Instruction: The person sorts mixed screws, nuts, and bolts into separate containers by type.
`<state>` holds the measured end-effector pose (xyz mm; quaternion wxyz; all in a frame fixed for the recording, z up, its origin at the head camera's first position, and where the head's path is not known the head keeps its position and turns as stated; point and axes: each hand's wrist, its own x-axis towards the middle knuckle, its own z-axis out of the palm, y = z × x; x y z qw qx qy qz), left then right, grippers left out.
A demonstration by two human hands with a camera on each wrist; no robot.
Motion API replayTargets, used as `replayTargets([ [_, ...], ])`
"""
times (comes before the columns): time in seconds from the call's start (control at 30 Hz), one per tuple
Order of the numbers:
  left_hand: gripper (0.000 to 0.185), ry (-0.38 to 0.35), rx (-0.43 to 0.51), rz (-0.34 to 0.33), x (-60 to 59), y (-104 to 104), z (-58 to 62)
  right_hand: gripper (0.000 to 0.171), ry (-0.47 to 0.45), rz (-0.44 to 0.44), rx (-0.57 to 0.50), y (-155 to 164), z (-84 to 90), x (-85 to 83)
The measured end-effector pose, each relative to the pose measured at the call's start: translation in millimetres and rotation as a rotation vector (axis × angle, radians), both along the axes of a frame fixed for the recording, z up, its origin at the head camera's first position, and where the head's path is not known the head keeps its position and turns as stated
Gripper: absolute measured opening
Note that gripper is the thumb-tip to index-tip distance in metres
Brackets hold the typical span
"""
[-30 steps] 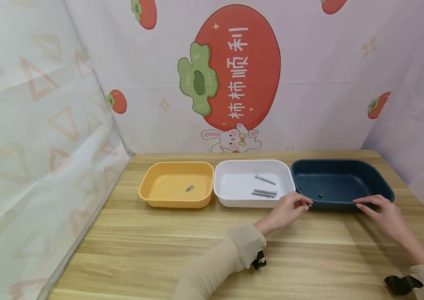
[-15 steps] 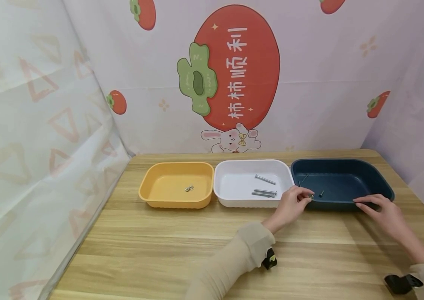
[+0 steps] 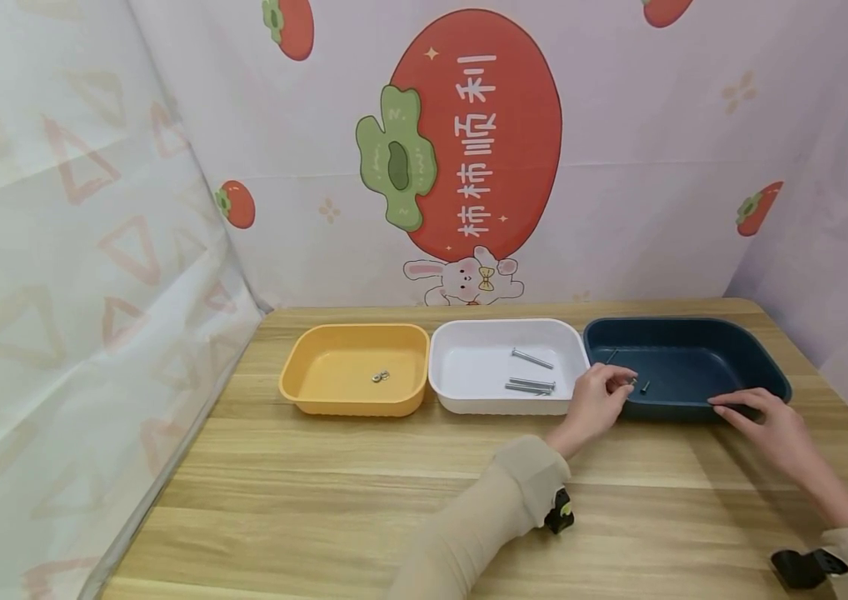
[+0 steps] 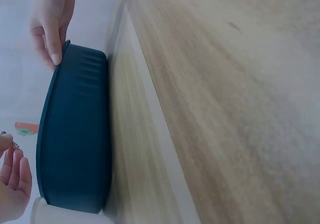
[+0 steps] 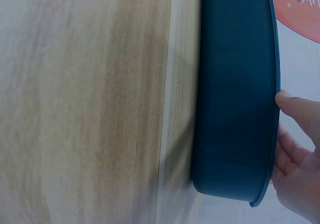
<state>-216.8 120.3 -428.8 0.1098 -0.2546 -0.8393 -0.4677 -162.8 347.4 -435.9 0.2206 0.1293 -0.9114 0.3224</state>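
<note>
From the head view we look forward and down over the desk [image 3: 364,492] at three trays against the backdrop. Both wrist views sit low and close (rolled sideways, near the wood), facing the blue tray's [image 4: 75,149] outer wall. All three share that tray and the desk in front of it.

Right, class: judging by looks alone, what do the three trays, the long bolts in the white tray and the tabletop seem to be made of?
The orange tray, white tray and dark blue tray look like moulded plastic: even colour, rounded corners, soft sheen. The long bolts look like metal, grey and glinting. The tabletop shows pale wood grain in strips; solid wood or a laminate cannot be told.
</note>
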Motion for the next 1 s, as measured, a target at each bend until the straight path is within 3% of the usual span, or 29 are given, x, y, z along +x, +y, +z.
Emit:
replayTargets([
  [0.53, 0.013, -0.043, -0.031, 0.071, -5.5, 12.2, -1.7, 0.009, -0.004, 0.0, 0.005, 0.8, -0.1, 0.0],
  [0.8, 0.016, -0.076, -0.032, 0.05, -9.4, 8.9, 0.7, 0.01, -0.016, -0.008, 0.007, 1.6, 0.1, 0.8],
  [0.87, 0.018, -0.055, -0.027, 0.044, -13.5, 9.1, -4.6, 0.009, -0.013, -0.005, 0.005, 2.0, 0.4, 0.5],
  [1.0, 0.018, -0.056, 0.011, 0.027, -13.3, 3.5, -4.2, 0.008, -0.016, 0.002, 0.001, 3.4, 1.3, 0.2],
])
